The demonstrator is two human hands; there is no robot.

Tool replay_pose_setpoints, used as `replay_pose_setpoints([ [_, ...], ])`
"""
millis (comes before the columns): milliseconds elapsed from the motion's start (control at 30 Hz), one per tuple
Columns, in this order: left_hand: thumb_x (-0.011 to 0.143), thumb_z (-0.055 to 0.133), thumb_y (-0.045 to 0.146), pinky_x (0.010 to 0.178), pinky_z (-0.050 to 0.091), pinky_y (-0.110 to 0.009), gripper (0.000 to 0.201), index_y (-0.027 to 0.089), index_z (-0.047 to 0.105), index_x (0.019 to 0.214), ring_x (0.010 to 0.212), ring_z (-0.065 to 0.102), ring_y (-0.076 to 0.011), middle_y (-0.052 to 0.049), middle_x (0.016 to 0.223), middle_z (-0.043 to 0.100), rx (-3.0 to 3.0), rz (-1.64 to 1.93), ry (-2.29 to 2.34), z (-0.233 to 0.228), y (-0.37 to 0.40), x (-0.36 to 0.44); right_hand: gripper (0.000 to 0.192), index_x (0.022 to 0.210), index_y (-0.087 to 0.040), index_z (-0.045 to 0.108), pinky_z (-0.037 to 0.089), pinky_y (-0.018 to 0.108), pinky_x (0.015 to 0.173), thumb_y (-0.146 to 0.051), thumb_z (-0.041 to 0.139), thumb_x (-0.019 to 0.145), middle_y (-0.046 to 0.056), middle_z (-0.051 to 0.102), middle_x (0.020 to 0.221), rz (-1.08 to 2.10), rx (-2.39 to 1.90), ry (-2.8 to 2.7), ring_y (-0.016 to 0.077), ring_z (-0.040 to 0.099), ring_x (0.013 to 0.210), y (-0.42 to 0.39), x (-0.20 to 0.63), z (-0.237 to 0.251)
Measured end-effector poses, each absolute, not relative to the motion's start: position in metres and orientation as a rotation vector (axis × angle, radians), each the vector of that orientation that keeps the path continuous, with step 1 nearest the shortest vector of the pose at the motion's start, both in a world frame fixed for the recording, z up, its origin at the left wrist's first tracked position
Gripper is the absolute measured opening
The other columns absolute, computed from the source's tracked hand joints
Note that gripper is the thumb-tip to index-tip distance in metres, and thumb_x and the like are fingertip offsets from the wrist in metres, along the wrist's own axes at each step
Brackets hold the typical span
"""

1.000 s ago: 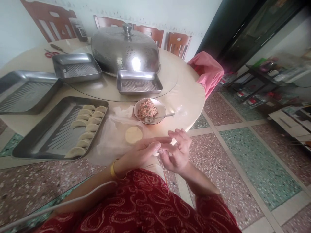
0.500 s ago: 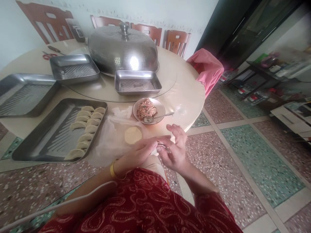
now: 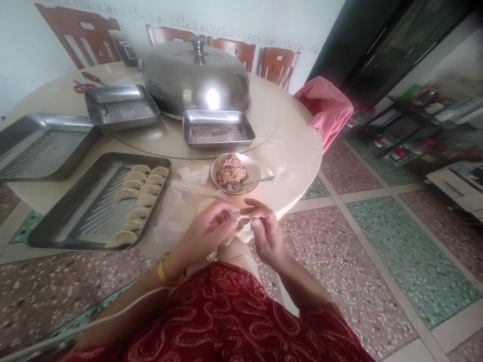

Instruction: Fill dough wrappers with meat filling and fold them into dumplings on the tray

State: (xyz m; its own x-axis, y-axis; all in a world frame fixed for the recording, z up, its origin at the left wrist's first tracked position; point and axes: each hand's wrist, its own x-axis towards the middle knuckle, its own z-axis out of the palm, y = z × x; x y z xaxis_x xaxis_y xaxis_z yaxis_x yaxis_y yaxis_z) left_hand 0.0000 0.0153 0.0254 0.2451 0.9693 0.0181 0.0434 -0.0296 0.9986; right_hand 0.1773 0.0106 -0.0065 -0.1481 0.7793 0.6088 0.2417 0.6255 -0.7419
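Note:
Between my two hands is a dumpling [image 3: 244, 221], pale dough folded over, held just past the table's front edge. My left hand [image 3: 213, 223] pinches its left end, and my right hand [image 3: 267, 231] grips the right end between thumb and fingers. Part of a round dough wrapper [image 3: 207, 204] shows behind my left hand, on a thin whitish sheet [image 3: 169, 211]. Beyond my hands stands a plate [image 3: 253, 170] of minced filling [image 3: 231, 171], with a spoon [image 3: 258, 180] resting in it. Several folded dumplings [image 3: 138, 201] lie in rows in the large metal tray [image 3: 68, 221] at left.
Two more metal trays [image 3: 41, 120] [image 3: 123, 123] sit at the left, and a smaller tray [image 3: 219, 143] stands before a big domed steel lid [image 3: 196, 75]. Red-handled scissors [image 3: 83, 88] lie at the back left. A pink cloth [image 3: 328, 105] hangs at the table's right.
My hands have turned and both now pinch the dumpling's ends, where my right fingers were spread before. My left hand now covers part of the wrapper. The view shifted slightly.

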Motion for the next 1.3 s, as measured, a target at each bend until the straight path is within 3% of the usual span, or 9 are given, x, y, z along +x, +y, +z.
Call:
replay_pose_setpoints([
  [200,0.082,0.066,0.033,0.062,0.043,-0.023,0.016,0.018,0.069,0.083,0.067,0.057,-0.0129,-0.002,0.076,0.067,1.42,0.927,1.224,0.019,0.011,-0.012,0.009,0.102,-0.024,0.055,0.057,0.024,0.069,-0.026,0.047,0.098,0.005,0.071,0.103,0.745,-0.965,-1.627,0.013,0.07,0.084,0.005,0.165,-0.014],
  [400,0.083,0.063,0.031,0.061,0.042,-0.022,0.014,0.017,0.066,0.083,0.065,0.054,-0.0114,0.0,0.073,0.064,1.421,0.972,1.27,0.016,0.009,-0.019,0.01,0.099,-0.024,0.061,0.059,0.031,0.08,-0.026,0.052,0.096,0.007,0.069,0.102,0.799,-0.876,-1.613,0.018,0.069,0.101,0.011,0.157,-0.016],
  [667,0.085,0.057,0.024,0.065,0.041,-0.023,0.011,0.018,0.063,0.079,0.069,0.054,-0.0118,0.0,0.075,0.061,1.651,1.004,1.272,0.026,0.012,-0.022,0.01,0.096,-0.022,0.063,0.06,0.032,0.086,-0.021,0.054,0.094,0.009,0.065,0.114,0.621,-0.821,-1.857,0.016,0.068,0.099,0.016,0.153,-0.004],
  [1000,0.088,0.055,0.027,0.072,0.047,-0.026,0.012,0.019,0.063,0.085,0.079,0.059,-0.0134,-0.002,0.086,0.063,1.678,1.033,1.108,0.019,0.015,-0.023,0.018,0.11,-0.026,0.058,0.059,0.039,0.09,-0.02,0.055,0.093,0.009,0.065,0.114,0.657,-0.879,-1.788,0.0217,0.062,0.118,0.017,0.15,-0.009],
  [1100,0.087,0.056,0.025,0.072,0.048,-0.025,0.01,0.019,0.064,0.086,0.079,0.06,-0.0127,-0.002,0.087,0.064,1.734,1.058,1.104,0.019,0.015,-0.023,0.024,0.113,-0.027,0.06,0.058,0.038,0.092,-0.017,0.055,0.093,0.009,0.063,0.121,0.585,-0.851,-1.802,0.0199,0.063,0.115,0.018,0.15,-0.007],
  [1300,0.089,0.055,0.024,0.066,0.048,-0.024,0.01,0.018,0.063,0.087,0.073,0.059,-0.0116,-0.001,0.082,0.065,1.834,1.037,1.227,0.019,0.013,-0.025,0.014,0.1,-0.025,0.063,0.059,0.036,0.088,-0.016,0.056,0.092,0.008,0.065,0.111,0.574,-0.885,-1.751,0.0199,0.066,0.11,0.018,0.149,-0.007],
])
